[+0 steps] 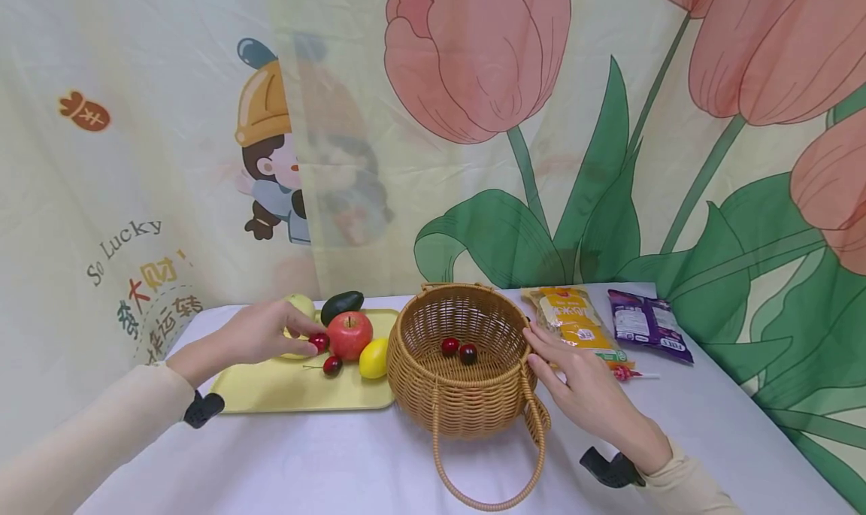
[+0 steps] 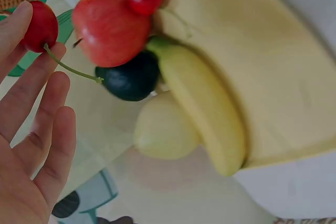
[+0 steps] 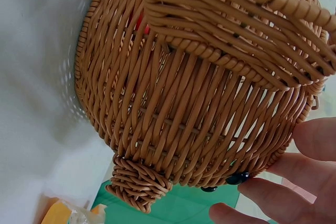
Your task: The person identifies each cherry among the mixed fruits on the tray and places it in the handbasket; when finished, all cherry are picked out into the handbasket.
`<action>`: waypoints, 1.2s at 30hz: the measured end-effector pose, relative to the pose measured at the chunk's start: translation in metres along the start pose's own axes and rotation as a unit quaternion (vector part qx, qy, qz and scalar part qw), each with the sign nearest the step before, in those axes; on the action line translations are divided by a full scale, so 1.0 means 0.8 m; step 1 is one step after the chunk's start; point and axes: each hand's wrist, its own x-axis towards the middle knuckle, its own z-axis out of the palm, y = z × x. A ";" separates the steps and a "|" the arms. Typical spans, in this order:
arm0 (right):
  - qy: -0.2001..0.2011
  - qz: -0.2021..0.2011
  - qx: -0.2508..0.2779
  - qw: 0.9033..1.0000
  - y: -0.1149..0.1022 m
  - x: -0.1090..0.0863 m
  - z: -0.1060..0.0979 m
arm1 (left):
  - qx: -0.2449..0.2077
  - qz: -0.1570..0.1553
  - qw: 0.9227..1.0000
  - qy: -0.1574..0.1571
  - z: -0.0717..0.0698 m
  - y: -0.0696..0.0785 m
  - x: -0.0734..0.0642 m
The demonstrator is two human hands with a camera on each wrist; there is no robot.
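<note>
My left hand (image 1: 267,331) pinches a red cherry (image 2: 41,27) between thumb and fingertip, its green stem hanging free. It hovers over the yellow tray (image 1: 257,391), beside a red apple (image 1: 350,336). Another stemmed cherry (image 1: 332,365) lies on the tray before the apple. To the right stands a wicker basket (image 1: 467,406), open at the top, with two dark red cherries (image 1: 458,349) inside. My right hand (image 1: 585,387) rests extended fingers (image 3: 286,169) against the basket's right side near its rim.
A lemon (image 1: 374,358), an avocado (image 1: 341,305), a banana (image 2: 202,103) and a pale round fruit (image 2: 165,127) share the tray. Behind my right hand lie a yellow food bag (image 1: 571,319), a purple packet (image 1: 648,325) and a lollipop (image 1: 625,374). The basket's handle (image 1: 487,504) droops forward.
</note>
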 end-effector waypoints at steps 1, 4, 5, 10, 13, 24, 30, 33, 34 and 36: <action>0.000 0.000 0.000 1.000 0.000 0.000 0.000 | -0.003 0.007 1.000 -0.002 -0.005 0.003 0.004; 0.002 -0.001 -0.001 1.000 0.000 0.000 0.000 | -0.011 0.014 1.000 -0.008 -0.019 0.013 0.018; 0.002 -0.001 -0.001 1.000 0.001 0.001 0.000 | -0.014 0.018 1.000 -0.008 -0.023 0.016 0.023; 0.001 -0.001 -0.003 1.000 0.001 0.001 0.000 | -0.002 0.058 0.998 0.009 -0.041 0.035 0.050; 0.001 -0.002 -0.002 1.000 0.000 0.002 -0.001 | 0.011 0.056 0.998 0.001 -0.051 0.048 0.069; 0.003 -0.004 -0.001 1.000 0.000 0.001 -0.001 | 0.023 0.092 0.992 -0.080 -0.063 0.117 0.145; 0.003 -0.002 0.003 1.000 0.000 -0.001 0.000 | 0.039 0.098 0.986 -0.127 -0.043 0.162 0.187; 0.002 0.000 0.003 1.000 0.000 -0.001 0.000 | 0.038 0.099 0.984 -0.141 -0.028 0.180 0.203; 0.001 0.001 0.002 1.000 0.000 -0.001 0.000 | 0.043 0.099 0.984 -0.141 -0.023 0.185 0.207; -0.001 0.004 0.001 1.000 0.000 -0.001 0.000 | 0.058 0.099 0.984 -0.138 -0.013 0.195 0.215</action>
